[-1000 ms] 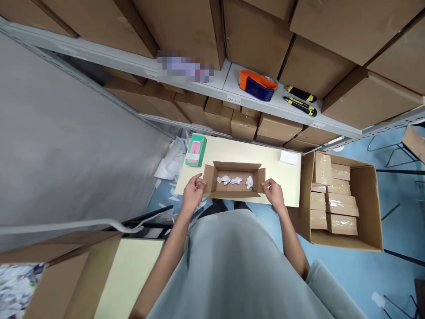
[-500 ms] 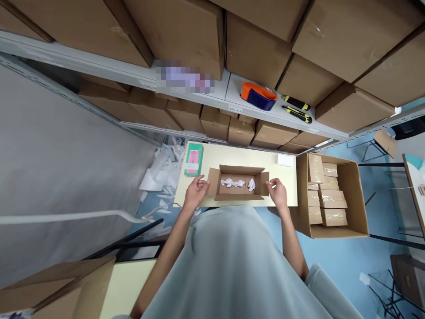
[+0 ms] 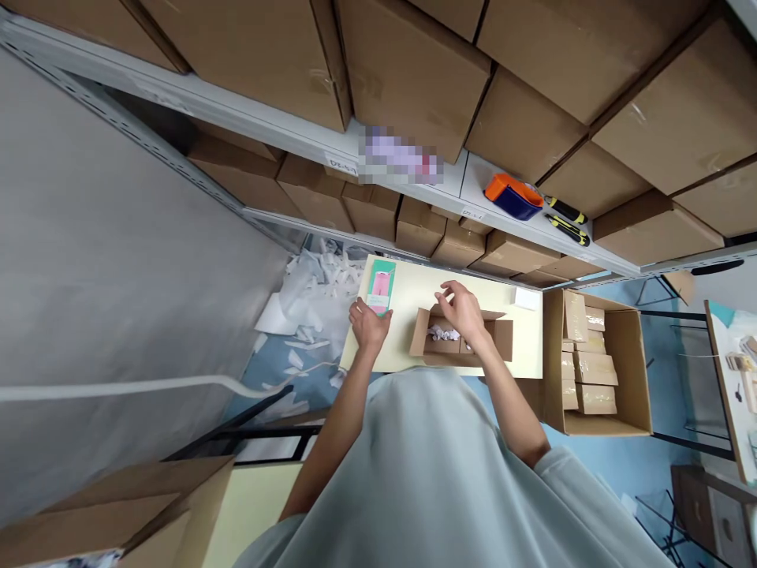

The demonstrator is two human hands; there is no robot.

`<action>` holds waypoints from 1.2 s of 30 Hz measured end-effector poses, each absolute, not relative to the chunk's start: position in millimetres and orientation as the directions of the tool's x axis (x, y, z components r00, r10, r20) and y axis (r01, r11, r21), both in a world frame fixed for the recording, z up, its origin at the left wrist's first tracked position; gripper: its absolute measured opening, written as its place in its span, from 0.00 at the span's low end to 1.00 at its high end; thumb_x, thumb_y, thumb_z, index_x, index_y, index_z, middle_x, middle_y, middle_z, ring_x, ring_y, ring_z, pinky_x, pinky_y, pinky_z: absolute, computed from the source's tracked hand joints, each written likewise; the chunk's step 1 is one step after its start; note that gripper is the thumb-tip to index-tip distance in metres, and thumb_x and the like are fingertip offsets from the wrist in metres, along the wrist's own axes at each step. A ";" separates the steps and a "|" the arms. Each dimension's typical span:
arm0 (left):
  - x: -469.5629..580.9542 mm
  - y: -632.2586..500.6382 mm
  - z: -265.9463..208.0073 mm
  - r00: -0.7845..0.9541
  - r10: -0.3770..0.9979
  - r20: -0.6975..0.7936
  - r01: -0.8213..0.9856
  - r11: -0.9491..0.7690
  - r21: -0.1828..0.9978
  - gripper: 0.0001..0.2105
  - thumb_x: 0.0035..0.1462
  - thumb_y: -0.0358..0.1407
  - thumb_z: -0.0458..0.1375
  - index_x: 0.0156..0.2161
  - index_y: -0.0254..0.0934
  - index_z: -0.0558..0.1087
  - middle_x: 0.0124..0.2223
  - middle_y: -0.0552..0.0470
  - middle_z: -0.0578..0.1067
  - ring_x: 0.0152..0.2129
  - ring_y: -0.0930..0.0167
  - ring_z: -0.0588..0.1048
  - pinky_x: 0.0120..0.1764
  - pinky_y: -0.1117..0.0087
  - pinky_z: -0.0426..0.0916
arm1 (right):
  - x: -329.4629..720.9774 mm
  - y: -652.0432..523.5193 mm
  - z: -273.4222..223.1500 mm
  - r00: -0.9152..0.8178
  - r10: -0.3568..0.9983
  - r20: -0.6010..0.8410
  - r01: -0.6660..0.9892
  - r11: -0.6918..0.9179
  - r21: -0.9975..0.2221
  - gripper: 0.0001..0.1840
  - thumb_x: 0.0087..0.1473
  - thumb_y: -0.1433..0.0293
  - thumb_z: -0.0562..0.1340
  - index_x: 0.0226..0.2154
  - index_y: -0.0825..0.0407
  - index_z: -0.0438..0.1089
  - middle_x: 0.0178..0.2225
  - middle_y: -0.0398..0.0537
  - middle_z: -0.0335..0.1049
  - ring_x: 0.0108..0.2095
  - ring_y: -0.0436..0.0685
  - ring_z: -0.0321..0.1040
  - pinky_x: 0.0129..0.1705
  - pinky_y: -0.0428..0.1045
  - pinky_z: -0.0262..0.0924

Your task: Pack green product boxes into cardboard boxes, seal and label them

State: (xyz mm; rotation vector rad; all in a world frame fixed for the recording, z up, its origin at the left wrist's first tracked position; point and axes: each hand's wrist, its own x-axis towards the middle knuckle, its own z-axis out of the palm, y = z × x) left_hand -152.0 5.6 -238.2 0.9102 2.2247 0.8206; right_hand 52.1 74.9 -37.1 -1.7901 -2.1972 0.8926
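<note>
On the pale yellow table, a green box with a pink front (image 3: 382, 285) lies flat at the left. My left hand (image 3: 370, 323) is at its lower end, fingers and thumb apart; whether they touch the box I cannot make out. An open cardboard carton (image 3: 419, 333) stands to the right with its flaps spread out. Crumpled white paper (image 3: 442, 334) lies on its bottom. My right hand (image 3: 462, 309) hangs above the carton, fingers loosely curved and apart, holding nothing visible. Its wrist and forearm hide part of the carton and some of the paper.
A small white box (image 3: 526, 298) sits at the table's right end. Beyond it stands a large carton (image 3: 632, 371) holding several taped boxes. Across the table's back runs a shelf with cartons, an orange and blue tape dispenser (image 3: 513, 197) and black-yellow cutters (image 3: 568, 229). Paper scraps (image 3: 319, 284) lie at left.
My left hand has left the carton's left flap and moved to the green box. My right hand has moved from the right flap to above the carton. The view has turned left.
</note>
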 end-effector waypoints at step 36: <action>-164.5 -25.3 -84.2 -0.446 0.886 -0.126 0.328 0.293 0.898 0.35 0.47 0.41 0.73 0.62 0.41 0.73 0.62 0.44 0.79 0.56 0.58 0.80 0.51 0.56 0.84 | 89.4 104.0 -13.9 -0.561 0.815 0.141 0.637 0.535 -0.556 0.34 0.73 0.65 0.63 0.76 0.48 0.58 0.69 0.61 0.67 0.69 0.68 0.67 0.72 0.64 0.64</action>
